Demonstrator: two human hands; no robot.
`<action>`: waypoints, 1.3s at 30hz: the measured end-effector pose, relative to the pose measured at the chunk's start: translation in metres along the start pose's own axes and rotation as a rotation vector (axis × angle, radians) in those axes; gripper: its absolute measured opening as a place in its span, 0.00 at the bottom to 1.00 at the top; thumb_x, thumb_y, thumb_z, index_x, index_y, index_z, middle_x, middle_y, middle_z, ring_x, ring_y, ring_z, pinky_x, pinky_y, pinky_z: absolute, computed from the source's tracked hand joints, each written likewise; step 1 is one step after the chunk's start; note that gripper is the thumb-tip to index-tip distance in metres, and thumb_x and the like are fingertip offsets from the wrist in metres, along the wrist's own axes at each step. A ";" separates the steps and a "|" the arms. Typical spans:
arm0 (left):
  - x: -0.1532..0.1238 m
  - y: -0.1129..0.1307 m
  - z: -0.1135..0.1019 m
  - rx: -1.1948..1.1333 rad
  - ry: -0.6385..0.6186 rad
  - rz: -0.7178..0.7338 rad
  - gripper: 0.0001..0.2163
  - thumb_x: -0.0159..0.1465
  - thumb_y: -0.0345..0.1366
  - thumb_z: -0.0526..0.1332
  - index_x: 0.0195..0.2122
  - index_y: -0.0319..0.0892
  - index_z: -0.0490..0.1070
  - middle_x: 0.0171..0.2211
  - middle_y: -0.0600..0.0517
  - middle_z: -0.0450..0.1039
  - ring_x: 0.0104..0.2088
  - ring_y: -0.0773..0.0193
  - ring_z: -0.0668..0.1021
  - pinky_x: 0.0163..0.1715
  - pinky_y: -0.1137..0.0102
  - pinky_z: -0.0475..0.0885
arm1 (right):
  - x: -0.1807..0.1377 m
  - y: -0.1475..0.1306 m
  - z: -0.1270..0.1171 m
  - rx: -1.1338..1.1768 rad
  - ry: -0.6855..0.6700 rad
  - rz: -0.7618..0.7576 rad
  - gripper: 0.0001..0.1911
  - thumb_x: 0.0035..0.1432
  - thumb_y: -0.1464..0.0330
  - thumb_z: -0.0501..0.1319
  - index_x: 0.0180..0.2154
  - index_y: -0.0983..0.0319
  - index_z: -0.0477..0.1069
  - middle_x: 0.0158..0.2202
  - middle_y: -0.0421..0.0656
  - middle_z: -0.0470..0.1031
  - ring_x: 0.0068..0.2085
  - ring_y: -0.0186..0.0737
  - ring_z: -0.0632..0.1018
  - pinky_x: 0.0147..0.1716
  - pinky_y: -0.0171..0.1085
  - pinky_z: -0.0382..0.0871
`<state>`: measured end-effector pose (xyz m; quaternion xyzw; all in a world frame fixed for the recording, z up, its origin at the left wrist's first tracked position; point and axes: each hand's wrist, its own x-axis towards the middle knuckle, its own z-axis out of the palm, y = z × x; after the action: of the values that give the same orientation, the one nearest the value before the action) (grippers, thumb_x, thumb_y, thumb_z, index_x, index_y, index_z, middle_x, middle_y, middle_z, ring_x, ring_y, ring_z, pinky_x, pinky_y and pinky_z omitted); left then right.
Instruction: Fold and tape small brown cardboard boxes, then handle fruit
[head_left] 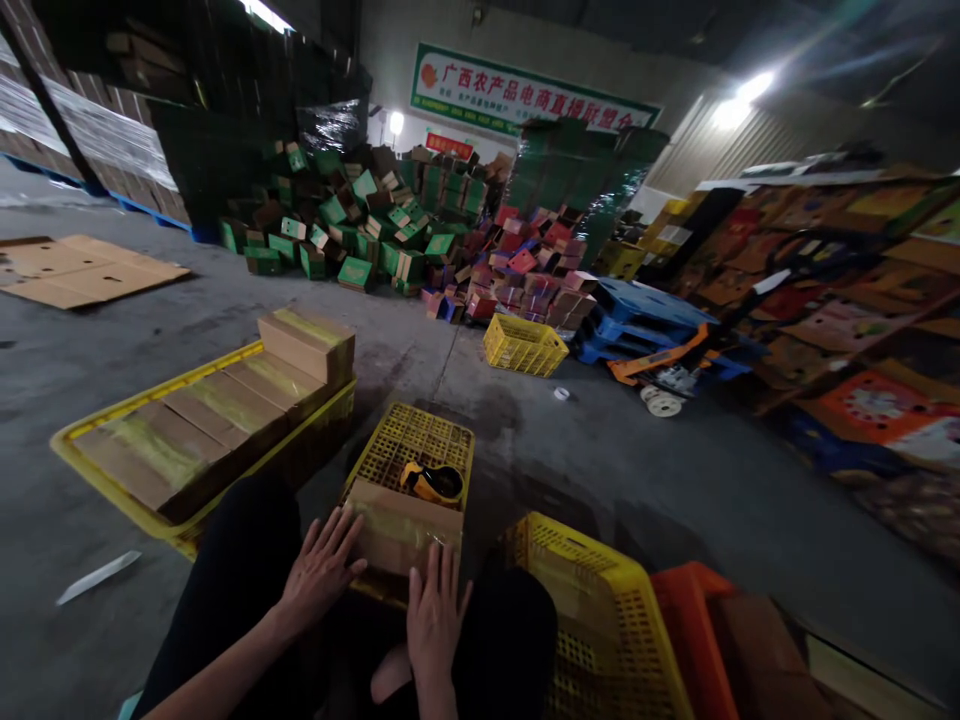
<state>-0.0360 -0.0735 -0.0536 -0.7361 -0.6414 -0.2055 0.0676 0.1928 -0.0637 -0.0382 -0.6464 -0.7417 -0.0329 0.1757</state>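
A brown cardboard box (401, 522) with clear tape along it lies on an upturned yellow plastic crate (409, 425) between my knees. Flat against the box's left end rests my left hand (321, 562), fingers stretched out. My right hand (436, 608) touches the near right part of the box, its fingers extended too. Just beyond the box, a yellow-orange tape dispenser (431, 482) sits on the crate. To my left stands a yellow crate (71, 440) filled with taped cardboard boxes (225, 405), one of them stacked higher at the far end.
By my right knee are an open yellow crate (645, 600) and an orange crate (686, 590). Another yellow crate (525, 347) and a tape roll (562, 394) lie ahead. Farther back are heaped green boxes (356, 272), blue pallets (645, 310) and an orange pallet jack (660, 360).
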 end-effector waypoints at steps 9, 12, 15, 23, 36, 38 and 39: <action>0.000 0.001 0.012 -0.094 0.027 -0.049 0.32 0.71 0.50 0.53 0.72 0.40 0.50 0.72 0.39 0.50 0.71 0.46 0.57 0.62 0.53 0.66 | 0.003 0.008 0.007 -0.006 0.030 0.013 0.31 0.72 0.52 0.43 0.68 0.58 0.58 0.70 0.53 0.56 0.70 0.59 0.59 0.63 0.65 0.53; 0.004 0.001 0.012 -0.098 0.057 -0.046 0.29 0.71 0.50 0.54 0.69 0.39 0.57 0.70 0.38 0.54 0.70 0.45 0.59 0.62 0.51 0.67 | 0.003 -0.002 0.009 -0.005 0.032 -0.017 0.30 0.71 0.52 0.46 0.67 0.57 0.61 0.70 0.52 0.56 0.70 0.63 0.58 0.63 0.68 0.52; 0.010 0.001 0.010 -0.126 0.081 -0.030 0.22 0.72 0.45 0.54 0.61 0.40 0.68 0.65 0.39 0.64 0.69 0.46 0.60 0.63 0.50 0.67 | 0.005 -0.024 0.013 0.063 -0.001 -0.129 0.27 0.72 0.54 0.48 0.66 0.54 0.62 0.69 0.49 0.59 0.69 0.60 0.60 0.64 0.68 0.51; 0.010 -0.006 0.017 -0.291 0.114 -0.043 0.18 0.72 0.41 0.53 0.61 0.44 0.69 0.66 0.45 0.64 0.69 0.51 0.61 0.63 0.53 0.68 | 0.020 -0.061 0.023 0.198 -0.029 -0.238 0.23 0.72 0.64 0.48 0.64 0.59 0.66 0.66 0.47 0.66 0.68 0.53 0.63 0.66 0.58 0.55; 0.016 -0.014 -0.002 -0.773 0.000 -0.366 0.25 0.75 0.40 0.43 0.73 0.51 0.43 0.69 0.52 0.58 0.67 0.60 0.65 0.63 0.60 0.68 | 0.050 -0.096 0.016 0.292 -0.125 -0.557 0.29 0.71 0.67 0.45 0.71 0.60 0.47 0.70 0.44 0.59 0.71 0.46 0.57 0.67 0.51 0.57; 0.015 -0.013 -0.002 -0.783 0.016 -0.378 0.26 0.76 0.39 0.43 0.73 0.53 0.38 0.70 0.53 0.55 0.67 0.60 0.64 0.62 0.60 0.69 | 0.057 -0.100 0.017 0.276 -0.137 -0.546 0.29 0.71 0.66 0.46 0.71 0.59 0.49 0.69 0.44 0.60 0.70 0.45 0.58 0.66 0.50 0.58; 0.015 -0.013 0.000 -0.791 0.021 -0.381 0.27 0.76 0.39 0.43 0.73 0.53 0.36 0.70 0.53 0.54 0.67 0.60 0.63 0.63 0.59 0.69 | 0.060 -0.103 0.018 0.269 -0.145 -0.524 0.28 0.71 0.66 0.47 0.70 0.58 0.51 0.69 0.44 0.61 0.70 0.46 0.60 0.65 0.49 0.59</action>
<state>-0.0469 -0.0581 -0.0495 -0.5718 -0.6367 -0.4518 -0.2520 0.0831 -0.0182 -0.0186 -0.4048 -0.8915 0.0675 0.1919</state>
